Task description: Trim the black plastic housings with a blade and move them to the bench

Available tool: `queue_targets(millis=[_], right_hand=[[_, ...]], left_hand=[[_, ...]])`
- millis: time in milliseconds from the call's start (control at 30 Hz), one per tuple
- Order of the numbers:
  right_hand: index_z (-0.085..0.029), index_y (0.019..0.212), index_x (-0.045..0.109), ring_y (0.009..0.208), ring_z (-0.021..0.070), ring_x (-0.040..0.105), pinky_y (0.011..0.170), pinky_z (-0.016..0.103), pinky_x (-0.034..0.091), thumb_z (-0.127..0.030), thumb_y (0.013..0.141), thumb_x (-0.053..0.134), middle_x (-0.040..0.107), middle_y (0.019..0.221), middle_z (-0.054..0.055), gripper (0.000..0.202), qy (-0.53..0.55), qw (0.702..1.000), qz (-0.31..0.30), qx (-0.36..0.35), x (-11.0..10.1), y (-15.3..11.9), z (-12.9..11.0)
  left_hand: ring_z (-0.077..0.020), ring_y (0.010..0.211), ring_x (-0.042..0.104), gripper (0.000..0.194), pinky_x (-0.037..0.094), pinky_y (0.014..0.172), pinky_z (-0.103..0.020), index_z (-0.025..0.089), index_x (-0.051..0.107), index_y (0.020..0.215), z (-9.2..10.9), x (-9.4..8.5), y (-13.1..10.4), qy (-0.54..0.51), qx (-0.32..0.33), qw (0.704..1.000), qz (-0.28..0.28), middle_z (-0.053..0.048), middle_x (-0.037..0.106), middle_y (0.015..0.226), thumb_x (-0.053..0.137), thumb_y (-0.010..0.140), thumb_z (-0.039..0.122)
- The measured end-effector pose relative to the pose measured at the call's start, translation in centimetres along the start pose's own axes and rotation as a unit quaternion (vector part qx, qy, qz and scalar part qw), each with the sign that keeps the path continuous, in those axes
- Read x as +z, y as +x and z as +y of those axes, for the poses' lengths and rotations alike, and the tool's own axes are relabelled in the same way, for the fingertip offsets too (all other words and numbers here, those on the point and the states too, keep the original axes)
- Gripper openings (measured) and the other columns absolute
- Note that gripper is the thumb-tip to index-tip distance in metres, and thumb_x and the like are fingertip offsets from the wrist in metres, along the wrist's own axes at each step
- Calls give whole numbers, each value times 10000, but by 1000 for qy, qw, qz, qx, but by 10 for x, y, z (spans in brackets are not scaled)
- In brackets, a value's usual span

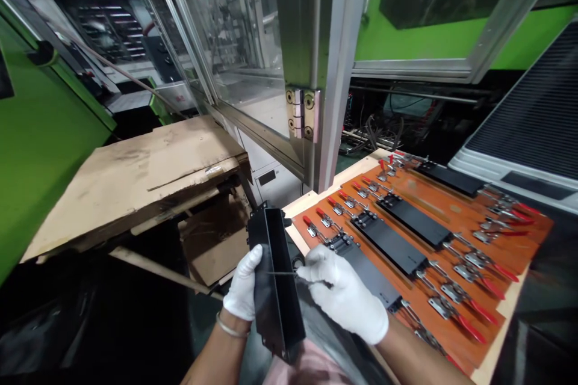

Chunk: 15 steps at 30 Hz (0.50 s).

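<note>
My left hand (244, 281), in a white glove, grips a long black plastic housing (266, 307) by its left side. The housing is tilted upright, and its long hollow opening faces me. My right hand (341, 292), gloved as well, pinches a thin dark rod-like tool (282, 274) between thumb and fingers. The tool reaches left across the housing's opening to its near wall; whether its tip touches the wall I cannot tell. Most of the tool's handle end is hidden in the glove.
On the right an orange fixture board (419, 307) bears several black panels (388, 243) held by red-handled toggle clamps (469, 328). A cardboard-covered table (149, 162) stands at left. A metal-framed machine door (311, 156) juts in ahead, between green machine panels (36, 90).
</note>
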State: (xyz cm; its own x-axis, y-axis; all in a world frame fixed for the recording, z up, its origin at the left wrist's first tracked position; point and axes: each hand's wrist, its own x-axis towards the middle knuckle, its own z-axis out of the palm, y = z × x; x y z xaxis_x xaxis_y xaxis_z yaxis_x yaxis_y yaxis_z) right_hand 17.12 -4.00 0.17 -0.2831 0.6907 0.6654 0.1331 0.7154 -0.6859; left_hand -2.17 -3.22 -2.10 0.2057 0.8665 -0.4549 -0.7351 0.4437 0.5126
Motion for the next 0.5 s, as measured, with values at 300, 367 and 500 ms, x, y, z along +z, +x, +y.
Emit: queue_targets(millis=[300,367,500], right_hand=[[-209,631,545,640,151,496,687,309,482,-177,756,539,510,662,-6,129,22,983,133,127,-2,53,30],[-194,774,603,648,159,531,678,316,490,-236,774,547,569,706,5,71,31,964,174,200,3,54,32],[-184,1082,602,872,192,624,809,336,510,-251,717,652,651,995,49,374,146,945,105,271,19,39,23]], left_hand=[[-126,571,641,248,510,575,-212,141,689,815,-10,2,-7,43,39,989,-138,-12,699,678,802,662,302],[-112,524,601,308,467,502,-202,135,672,819,-13,-5,-1,27,-5,986,-166,-11,668,657,784,673,382],[-75,404,452,506,338,371,-187,153,638,761,-25,-17,14,-12,-43,975,-217,30,535,538,677,658,648]])
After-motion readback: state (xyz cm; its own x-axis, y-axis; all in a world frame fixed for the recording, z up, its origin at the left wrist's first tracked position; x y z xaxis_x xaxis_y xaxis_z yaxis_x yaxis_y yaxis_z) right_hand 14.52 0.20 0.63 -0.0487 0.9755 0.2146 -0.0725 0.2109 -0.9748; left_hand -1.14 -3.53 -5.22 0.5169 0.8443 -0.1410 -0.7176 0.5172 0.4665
